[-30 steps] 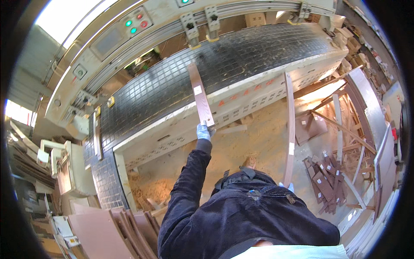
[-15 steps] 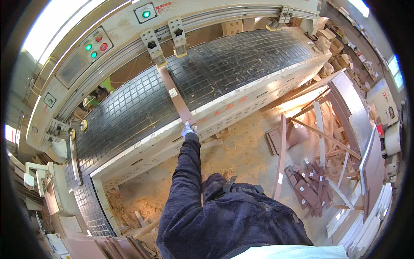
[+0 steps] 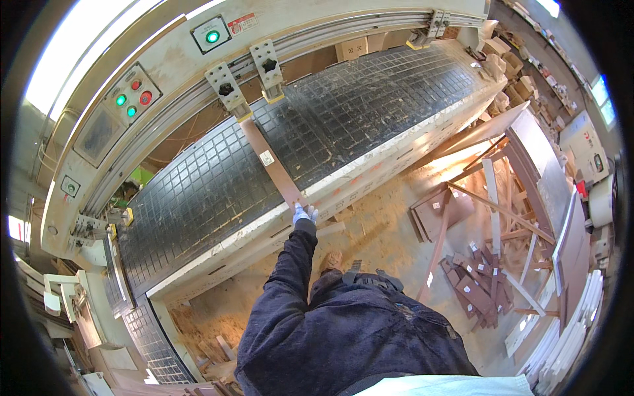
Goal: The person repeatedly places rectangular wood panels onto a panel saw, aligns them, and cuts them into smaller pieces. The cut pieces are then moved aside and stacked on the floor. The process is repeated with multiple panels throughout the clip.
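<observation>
My left hand (image 3: pixel 304 213), in a pale glove, grips the near end of a narrow brown board (image 3: pixel 273 165) with a small white label. That board lies across the black gridded bed (image 3: pixel 370 99) of a large machine, its near end at the bed's front edge. Its far end meets a metal clamp block (image 3: pixel 226 90), with a second block (image 3: pixel 267 71) just to the right. A long brown strip (image 3: pixel 438 247) with a white label slants upward at my right side; its lower end is hidden by my body. My right hand is out of sight.
A machine beam (image 3: pixel 165 39) with lit green and red buttons (image 3: pixel 133 98) runs along the far side. Brown offcuts (image 3: pixel 477 285) lie piled on the floor to the right, near leaning panels (image 3: pixel 578 257) and a wooden frame. Sawdust (image 3: pixel 370 231) covers the floor.
The view has shifted slightly. My left hand stays at the board's near end. The upper end of the long strip at my right has tipped to the right and lower.
</observation>
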A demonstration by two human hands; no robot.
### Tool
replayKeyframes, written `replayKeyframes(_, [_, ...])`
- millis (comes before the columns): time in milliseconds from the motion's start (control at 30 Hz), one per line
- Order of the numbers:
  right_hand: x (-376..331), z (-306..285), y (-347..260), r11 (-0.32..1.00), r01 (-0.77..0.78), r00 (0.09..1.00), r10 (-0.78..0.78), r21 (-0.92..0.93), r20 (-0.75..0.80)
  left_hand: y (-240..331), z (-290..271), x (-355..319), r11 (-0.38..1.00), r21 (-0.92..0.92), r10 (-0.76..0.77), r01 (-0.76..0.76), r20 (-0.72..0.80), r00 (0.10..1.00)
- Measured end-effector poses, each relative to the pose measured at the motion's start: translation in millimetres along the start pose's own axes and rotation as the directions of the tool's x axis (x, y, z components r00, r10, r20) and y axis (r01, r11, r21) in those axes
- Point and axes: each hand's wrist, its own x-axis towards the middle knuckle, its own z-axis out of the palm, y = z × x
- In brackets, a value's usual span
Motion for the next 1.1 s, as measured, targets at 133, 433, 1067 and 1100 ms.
replayKeyframes(133, [-2.7, 10.8, -10.8, 1.0, -0.019, 1.0, 0.019, -0.004, -0.007, 14.3, 9.0, 4.8, 0.997, 0.05, -0.063, 0.066, -0.061, 0.996])
replayKeyframes(433, [-6.8, 31.3, -29.7, 0.999, -0.039, 0.999, 0.039, -0.009, -0.001, 44.7, -20.5, 12.4, 0.887, 0.449, -0.107, 0.111, -0.033, 0.994])
replayKeyframes(1067, [-6.9, 60.4, -44.7, 0.997, -0.069, 0.997, 0.068, 0.042, 0.021, 218.1, 87.5, -9.2, 0.763, 0.292, 0.072, -0.577, 0.848, 0.525])
replayKeyframes(1100, [-6.8, 62.9, -46.1, 0.997, -0.071, 0.997, 0.07, 0.042, 0.022, 267.7, 127.0, -9.3, 0.245, 0.169, 0.405, -0.955, 0.877, 0.26])
